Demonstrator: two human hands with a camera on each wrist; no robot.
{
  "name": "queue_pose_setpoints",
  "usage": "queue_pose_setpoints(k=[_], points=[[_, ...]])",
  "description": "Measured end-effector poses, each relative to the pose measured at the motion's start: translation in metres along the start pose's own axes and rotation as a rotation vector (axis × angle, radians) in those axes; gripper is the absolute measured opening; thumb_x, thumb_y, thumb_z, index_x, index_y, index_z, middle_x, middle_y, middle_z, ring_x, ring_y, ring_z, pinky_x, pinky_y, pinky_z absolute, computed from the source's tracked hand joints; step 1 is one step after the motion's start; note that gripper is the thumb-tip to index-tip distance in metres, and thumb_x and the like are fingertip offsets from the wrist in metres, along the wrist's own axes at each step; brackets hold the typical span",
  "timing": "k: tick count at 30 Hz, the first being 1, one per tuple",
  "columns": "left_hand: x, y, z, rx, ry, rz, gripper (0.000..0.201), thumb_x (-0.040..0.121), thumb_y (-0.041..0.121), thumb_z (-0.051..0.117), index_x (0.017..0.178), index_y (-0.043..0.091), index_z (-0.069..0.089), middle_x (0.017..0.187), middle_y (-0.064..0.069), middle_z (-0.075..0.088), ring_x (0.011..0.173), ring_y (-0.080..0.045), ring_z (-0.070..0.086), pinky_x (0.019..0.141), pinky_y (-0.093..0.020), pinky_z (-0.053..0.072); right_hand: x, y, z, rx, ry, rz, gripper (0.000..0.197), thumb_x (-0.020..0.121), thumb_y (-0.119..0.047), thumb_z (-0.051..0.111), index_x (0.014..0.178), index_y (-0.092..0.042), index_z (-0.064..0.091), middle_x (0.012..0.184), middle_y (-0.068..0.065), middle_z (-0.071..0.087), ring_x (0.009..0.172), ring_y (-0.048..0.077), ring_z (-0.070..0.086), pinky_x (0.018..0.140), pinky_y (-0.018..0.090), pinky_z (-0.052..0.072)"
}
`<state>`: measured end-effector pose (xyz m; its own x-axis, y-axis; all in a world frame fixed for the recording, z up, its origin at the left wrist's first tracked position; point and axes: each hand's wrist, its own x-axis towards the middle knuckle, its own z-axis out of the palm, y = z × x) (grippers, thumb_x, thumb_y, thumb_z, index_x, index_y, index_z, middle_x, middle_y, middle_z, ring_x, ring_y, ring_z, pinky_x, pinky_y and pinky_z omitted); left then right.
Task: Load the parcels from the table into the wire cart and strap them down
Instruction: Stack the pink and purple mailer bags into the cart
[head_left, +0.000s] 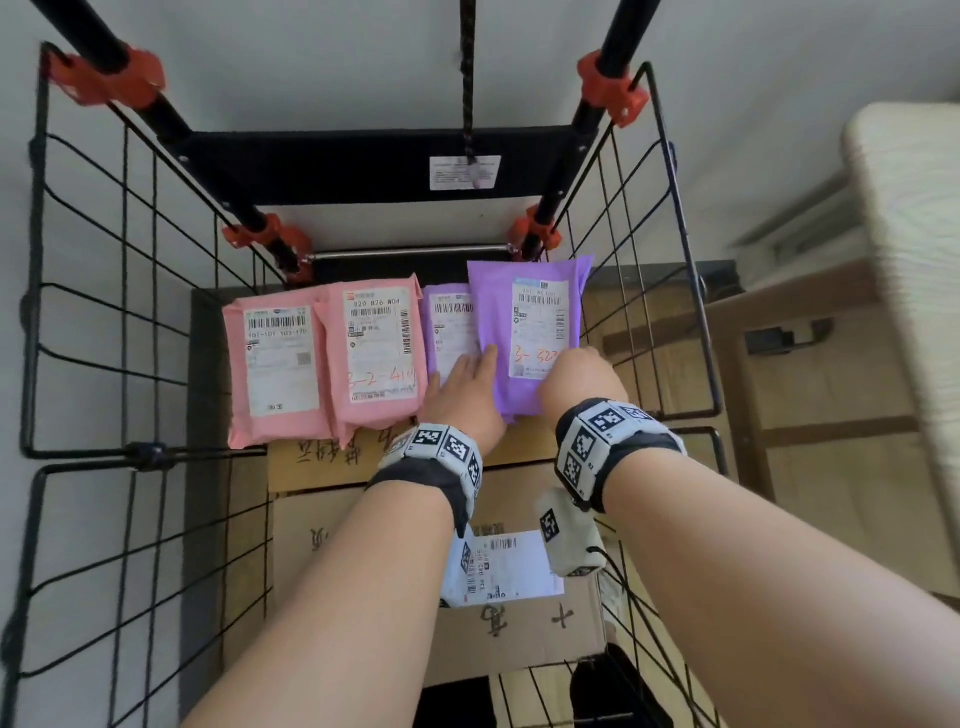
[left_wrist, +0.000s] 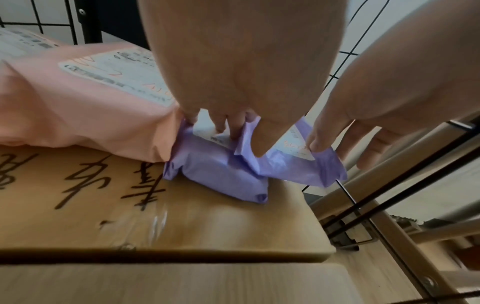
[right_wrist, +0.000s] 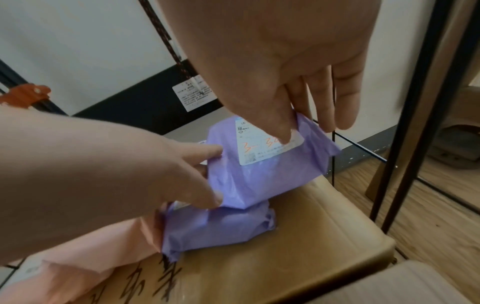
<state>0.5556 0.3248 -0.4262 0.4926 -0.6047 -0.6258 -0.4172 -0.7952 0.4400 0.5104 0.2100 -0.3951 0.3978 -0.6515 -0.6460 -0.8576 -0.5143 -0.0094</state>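
Observation:
Two purple parcels lie on a cardboard box (head_left: 322, 457) inside the black wire cart (head_left: 124, 291). The upper purple parcel (head_left: 498, 312) overlaps the lower one (head_left: 451, 332). My left hand (head_left: 467, 384) has its thumb on top of the upper parcel's left edge (left_wrist: 293, 168), while its fingers (left_wrist: 221, 127) reach under that edge onto the lower parcel's label. My right hand (head_left: 576, 374) presses its thumb on the upper parcel's label (right_wrist: 259, 148), its fingers (right_wrist: 324, 102) going down the right edge. Two pink parcels (head_left: 275, 358) (head_left: 379, 343) lie side by side to the left.
A dark elastic cord (head_left: 467, 78) hangs down the cart's back frame. A lower cardboard box (head_left: 519, 639) nearer me carries a white labelled parcel (head_left: 509, 566). The cart's right wire wall (head_left: 670, 260) stands close to my right hand. A pale table (head_left: 904, 260) stands to the right.

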Motion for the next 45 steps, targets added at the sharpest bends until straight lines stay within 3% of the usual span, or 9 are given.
queue_pose_setpoints(k=[6, 13, 17, 20, 24, 27, 31, 41, 45], points=[[-0.005, -0.015, 0.009, 0.123, -0.042, -0.017, 0.089, 0.088, 0.009, 0.05, 0.153, 0.024, -0.009, 0.162, -0.001, -0.001, 0.149, -0.02, -0.005, 0.121, -0.043, 0.001, 0.006, -0.003, 0.013, -0.121, -0.048, 0.038, 0.04, 0.093, -0.011, 0.042, 0.132, -0.006, 0.048, 0.128, 0.013, 0.047, 0.118, 0.031, 0.051, 0.091, 0.042, 0.047], [0.0, -0.014, 0.013, 0.064, 0.004, -0.049, 0.092, 0.084, 0.003, 0.049, 0.153, 0.019, -0.011, 0.162, 0.0, -0.006, 0.149, -0.019, -0.004, 0.12, -0.041, 0.008, 0.01, 0.002, 0.016, -0.122, -0.096, 0.122, 0.04, 0.091, -0.014, 0.049, 0.13, -0.006, 0.046, 0.129, 0.011, 0.037, 0.116, 0.028, 0.046, 0.078, 0.037, 0.041], [-0.004, -0.014, 0.01, 0.139, 0.121, -0.01, 0.072, 0.086, 0.005, 0.05, 0.151, 0.013, 0.019, 0.161, -0.005, 0.01, 0.149, -0.021, 0.008, 0.121, -0.037, 0.011, 0.011, 0.005, 0.023, -0.017, 0.055, -0.021, 0.035, 0.092, -0.012, 0.045, 0.127, -0.015, 0.047, 0.131, 0.012, 0.033, 0.115, 0.031, 0.045, 0.076, 0.038, 0.043], [-0.006, -0.019, 0.008, 0.366, 0.191, 0.105, 0.059, 0.086, 0.011, 0.052, 0.142, 0.019, 0.039, 0.159, -0.007, 0.017, 0.147, -0.026, 0.011, 0.121, -0.042, 0.005, 0.015, 0.007, 0.035, 0.052, 0.028, -0.19, 0.048, 0.086, -0.005, 0.045, 0.129, -0.026, 0.045, 0.128, 0.01, 0.036, 0.112, 0.032, 0.048, 0.075, 0.038, 0.047], [-0.001, -0.027, 0.008, 0.461, 0.194, 0.116, 0.067, 0.087, 0.019, 0.054, 0.147, 0.033, 0.028, 0.161, -0.004, 0.004, 0.149, -0.027, -0.004, 0.117, -0.048, -0.012, 0.021, 0.01, 0.049, 0.023, -0.058, -0.267, 0.08, 0.081, -0.005, 0.058, 0.142, -0.043, 0.023, 0.145, 0.007, 0.024, 0.127, 0.03, 0.034, 0.086, 0.041, 0.049], [0.001, -0.031, 0.011, 0.528, 0.167, 0.091, 0.067, 0.091, 0.019, 0.046, 0.15, 0.033, 0.019, 0.161, -0.004, -0.003, 0.148, -0.028, -0.008, 0.118, -0.051, -0.013, 0.025, 0.01, 0.056, -0.024, -0.077, -0.267, 0.091, 0.08, -0.012, 0.065, 0.146, -0.047, 0.011, 0.157, 0.004, 0.006, 0.142, 0.03, 0.014, 0.096, 0.046, 0.044], [0.0, -0.038, 0.016, 0.538, 0.179, 0.058, 0.063, 0.098, 0.02, 0.035, 0.153, 0.03, 0.007, 0.161, -0.006, -0.008, 0.148, -0.031, -0.009, 0.119, -0.049, -0.01, 0.031, 0.005, 0.056, -0.104, -0.086, -0.21, 0.094, 0.083, -0.012, 0.062, 0.148, -0.045, 0.003, 0.16, 0.003, -0.008, 0.148, 0.03, -0.003, 0.101, 0.049, 0.039], [0.005, -0.042, 0.02, 0.573, 0.18, 0.036, 0.06, 0.102, 0.027, 0.03, 0.154, 0.023, 0.0, 0.16, -0.011, -0.011, 0.148, -0.034, -0.009, 0.119, -0.05, -0.01, 0.041, -0.004, 0.053, -0.124, -0.055, -0.133, 0.092, 0.084, -0.011, 0.058, 0.149, -0.042, 0.0, 0.16, 0.006, -0.008, 0.147, 0.033, -0.001, 0.103, 0.052, 0.037], [0.005, -0.038, 0.018, 0.568, 0.194, 0.024, 0.067, 0.1, 0.041, 0.037, 0.154, 0.022, 0.003, 0.161, -0.009, -0.007, 0.148, -0.032, -0.005, 0.118, -0.048, -0.011, 0.039, -0.001, 0.052, -0.074, -0.039, -0.163, 0.092, 0.083, -0.014, 0.062, 0.149, -0.042, 0.005, 0.159, 0.007, -0.002, 0.146, 0.032, 0.003, 0.103, 0.05, 0.039]])
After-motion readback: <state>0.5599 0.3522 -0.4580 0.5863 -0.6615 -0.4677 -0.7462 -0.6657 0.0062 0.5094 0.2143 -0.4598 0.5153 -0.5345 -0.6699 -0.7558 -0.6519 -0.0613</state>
